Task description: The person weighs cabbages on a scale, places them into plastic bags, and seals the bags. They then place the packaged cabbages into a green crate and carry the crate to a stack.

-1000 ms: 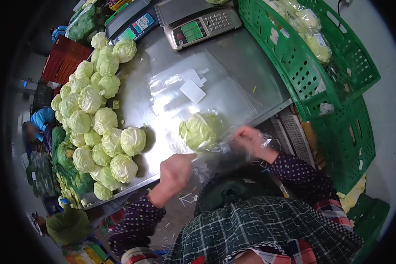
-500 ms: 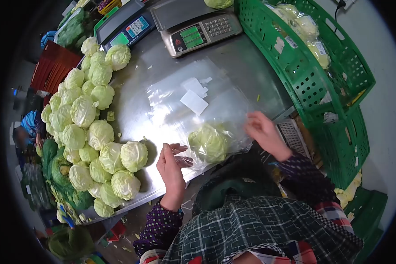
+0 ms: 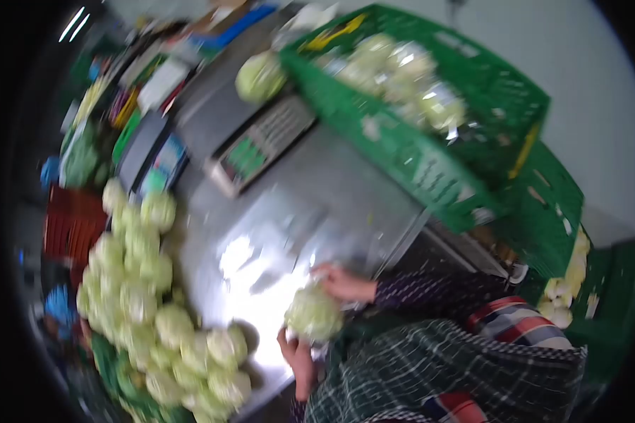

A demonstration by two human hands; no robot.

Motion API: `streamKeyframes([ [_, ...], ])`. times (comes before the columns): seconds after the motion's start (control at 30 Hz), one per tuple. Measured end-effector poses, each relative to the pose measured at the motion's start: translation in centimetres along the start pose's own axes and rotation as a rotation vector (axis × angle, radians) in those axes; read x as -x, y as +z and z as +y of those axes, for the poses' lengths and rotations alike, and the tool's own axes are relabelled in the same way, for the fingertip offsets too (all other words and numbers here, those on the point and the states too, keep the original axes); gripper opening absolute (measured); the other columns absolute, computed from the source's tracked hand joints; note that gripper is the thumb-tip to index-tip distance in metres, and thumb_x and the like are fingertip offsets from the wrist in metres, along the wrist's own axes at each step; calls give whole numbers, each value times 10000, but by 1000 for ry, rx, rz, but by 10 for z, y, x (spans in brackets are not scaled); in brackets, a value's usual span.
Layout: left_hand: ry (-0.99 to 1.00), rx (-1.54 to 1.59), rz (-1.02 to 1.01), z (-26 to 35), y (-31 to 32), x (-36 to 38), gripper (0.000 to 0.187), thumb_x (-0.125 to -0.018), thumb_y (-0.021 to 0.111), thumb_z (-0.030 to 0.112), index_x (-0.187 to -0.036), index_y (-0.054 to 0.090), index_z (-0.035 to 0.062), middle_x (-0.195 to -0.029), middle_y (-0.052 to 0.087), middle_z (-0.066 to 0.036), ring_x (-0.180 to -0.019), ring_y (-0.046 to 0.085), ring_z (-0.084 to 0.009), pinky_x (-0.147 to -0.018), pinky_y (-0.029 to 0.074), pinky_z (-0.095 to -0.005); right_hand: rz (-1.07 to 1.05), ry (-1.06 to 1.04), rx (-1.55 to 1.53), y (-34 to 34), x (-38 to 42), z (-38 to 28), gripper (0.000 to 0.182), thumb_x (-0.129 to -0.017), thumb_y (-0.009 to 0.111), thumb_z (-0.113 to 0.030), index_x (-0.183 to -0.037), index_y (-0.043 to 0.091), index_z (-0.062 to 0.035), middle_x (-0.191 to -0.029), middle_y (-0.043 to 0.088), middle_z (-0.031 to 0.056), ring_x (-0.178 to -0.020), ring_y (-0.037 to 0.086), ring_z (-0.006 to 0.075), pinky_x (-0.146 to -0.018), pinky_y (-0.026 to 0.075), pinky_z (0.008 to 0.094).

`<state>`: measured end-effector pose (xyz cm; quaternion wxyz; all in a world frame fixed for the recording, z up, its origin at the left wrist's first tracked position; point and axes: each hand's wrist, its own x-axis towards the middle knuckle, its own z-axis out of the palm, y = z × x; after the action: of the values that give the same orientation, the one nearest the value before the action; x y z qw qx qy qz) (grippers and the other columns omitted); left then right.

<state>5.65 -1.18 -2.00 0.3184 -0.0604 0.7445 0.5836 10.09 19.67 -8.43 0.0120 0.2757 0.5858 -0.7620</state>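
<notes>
A pale green cabbage [image 3: 314,314] rests at the near edge of the metal table, close to my body. Clear plastic seems to cover it, but blur and glare hide the bag's outline. My left hand [image 3: 300,359] is closed against the cabbage's near left side, its fingertips touching it. Just beyond the cabbage, my right hand [image 3: 347,283] has its fingers drawn together and pointing left, seemingly on the bag's film. The exact grip of the right fingers is smeared by motion.
Many cabbages [image 3: 137,303] are heaped on the table's left side. Two scales, one silver [image 3: 261,144] and one dark [image 3: 152,158], stand at the back. A lone cabbage [image 3: 261,76] sits behind the silver scale. Right is a green crate [image 3: 430,169] holding wrapped vegetables [image 3: 402,70].
My view has turned toward the right. Both hands have come inward, from apart on either side of the bag to close around the cabbage. The white labels no longer show clearly.
</notes>
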Motion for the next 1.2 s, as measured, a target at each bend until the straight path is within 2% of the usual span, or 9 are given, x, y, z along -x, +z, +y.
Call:
streamKeyframes([
  [0.1,66,128,-68,-28,-33,-23,435,-843,557,23,-1264,460,-24,-1113,581,-177,-960,590,-205,-759,515,-327,-154,-124,327,-14,17,-61,344,-946,515,-278,-1256,564,-137,-878,655,127,-792,623,157,-721,490,300],
  [0.17,263,-1143,-394,8,-76,-22,510,-904,574,290,-1310,470,-1,-1353,470,-208,-1277,405,-288,-1041,336,-343,-265,-294,354,-36,43,-114,433,-933,528,-380,-1285,553,-129,-971,646,137,-899,629,218,-812,472,326],
  [0.23,-166,375,-66,70,-15,-4,462,-865,610,173,-1257,503,-48,-1267,539,-198,-1194,488,-322,-988,394,-369,-262,-461,567,-64,70,-163,794,-813,640,-532,-1401,373,-71,-1360,397,199,-1209,437,297,-972,382,389],
  [0.33,322,-87,-351,166,89,-24,355,-846,551,67,-1181,530,-50,-1049,616,-178,-874,632,-227,-709,544,-354,29,-793,492,-104,94,-193,1180,-620,769,-635,-1452,197,-24,-1501,132,251,-1398,156,357,-1112,229,443],
  [0.47,236,376,-984,256,208,13,457,-933,479,165,-1323,390,-56,-1042,618,-260,-802,674,-309,-639,585,-373,265,-601,-333,-226,100,-258,518,-909,575,-400,-1280,491,-49,-1190,603,107,-1052,603,200,-924,484,341],
  [0.63,268,240,-1121,216,235,-13,352,-952,501,67,-1286,463,-38,-1081,639,-211,-884,665,-234,-744,551,-327,409,-559,-737,-358,104,-283,686,-869,442,-652,-1299,512,-123,-1304,541,114,-1202,499,296,-1036,350,513],
  [0.97,75,-54,-663,83,160,-84,287,-937,548,131,-1163,554,-47,-980,670,-141,-816,650,-176,-711,539,-296,1284,309,463,-498,55,-208,820,-772,566,-686,-1203,533,12,-1037,617,212,-751,651,318,-636,543,419],
  [1.03,341,-256,-353,69,123,-82,297,-868,641,181,-1081,609,-24,-870,681,-136,-714,654,-175,-638,533,-311,1577,-84,1413,-489,53,-218,692,-801,665,-507,-1212,528,33,-1104,601,223,-870,640,289,-692,531,360],
  [1.2,675,-647,-62,46,88,-82,289,-816,674,251,-997,637,29,-889,670,-146,-764,660,-291,-634,533,-381,631,-884,932,-268,-83,-340,624,-755,765,-320,-1233,518,-3,-1225,547,170,-1079,573,272,-907,465,355],
])
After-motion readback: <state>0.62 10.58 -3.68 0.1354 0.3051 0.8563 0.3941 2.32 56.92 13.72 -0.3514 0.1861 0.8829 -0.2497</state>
